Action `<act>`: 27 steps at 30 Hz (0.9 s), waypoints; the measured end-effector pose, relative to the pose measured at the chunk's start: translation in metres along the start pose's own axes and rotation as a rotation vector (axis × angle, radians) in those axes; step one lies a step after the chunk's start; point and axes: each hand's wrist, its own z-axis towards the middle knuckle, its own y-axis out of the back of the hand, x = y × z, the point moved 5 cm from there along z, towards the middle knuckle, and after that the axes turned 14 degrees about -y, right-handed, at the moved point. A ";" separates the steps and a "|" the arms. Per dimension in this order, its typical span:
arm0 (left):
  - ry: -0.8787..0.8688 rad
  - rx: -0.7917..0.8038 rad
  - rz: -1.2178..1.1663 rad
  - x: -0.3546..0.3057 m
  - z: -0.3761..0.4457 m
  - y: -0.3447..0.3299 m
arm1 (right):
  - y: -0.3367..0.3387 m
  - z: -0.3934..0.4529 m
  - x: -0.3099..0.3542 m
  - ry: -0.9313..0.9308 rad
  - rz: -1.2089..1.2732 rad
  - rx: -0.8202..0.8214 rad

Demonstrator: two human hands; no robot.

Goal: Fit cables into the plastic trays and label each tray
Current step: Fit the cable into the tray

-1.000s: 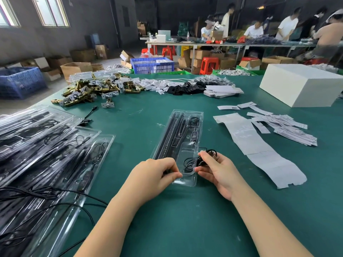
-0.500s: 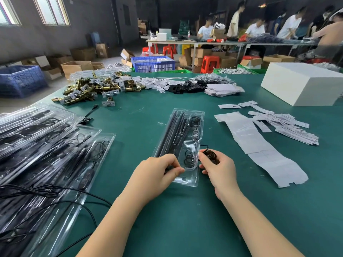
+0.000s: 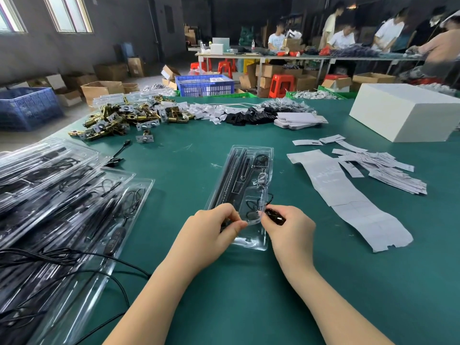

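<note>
Tray in hand: long clear moulded plastic tray [image 3: 245, 185], lying flat on the green-covered table [image 3: 249, 295], near end towards the person, black rods and thin wire seated in its channels.
Left hand: left hand [image 3: 211, 232], fingers curled, pinching the near left edge of the tray, thumb and forefinger meeting over the lip; steadies the tray.
Right hand: right hand [image 3: 288, 230], fingers curled round a small coil of black cable [image 3: 275, 216], held just at the tray's near right edge.
Change: a second ago the coil lay loose and spread in an opened right palm beside the tray; since then the fingers have closed over it, bunched it tight and carried it up against the rim. The left hand has kept its pinch throughout.
Meaning for task: the coil appears gathered small enough for the near pocket; judged to be at the point of tucking in, not yet seated.
Labels: strip of white paper backing [image 3: 348, 195] and heap of loose white label slips [image 3: 388, 170], right of the tray, well apart from both hands; labelling of this tray not yet begun.
Finished stock: stack of filled clear trays [image 3: 62, 195] at the left, trailing black leads.
</note>
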 end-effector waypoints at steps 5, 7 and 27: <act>-0.002 -0.007 0.022 -0.001 0.000 -0.002 | -0.003 -0.007 0.007 0.159 -0.157 -0.005; -0.008 -0.004 0.033 -0.003 0.000 -0.003 | -0.001 -0.009 0.008 0.207 -0.203 0.027; -0.003 -0.025 0.001 -0.002 0.000 -0.002 | -0.018 -0.013 0.014 0.433 -0.505 0.328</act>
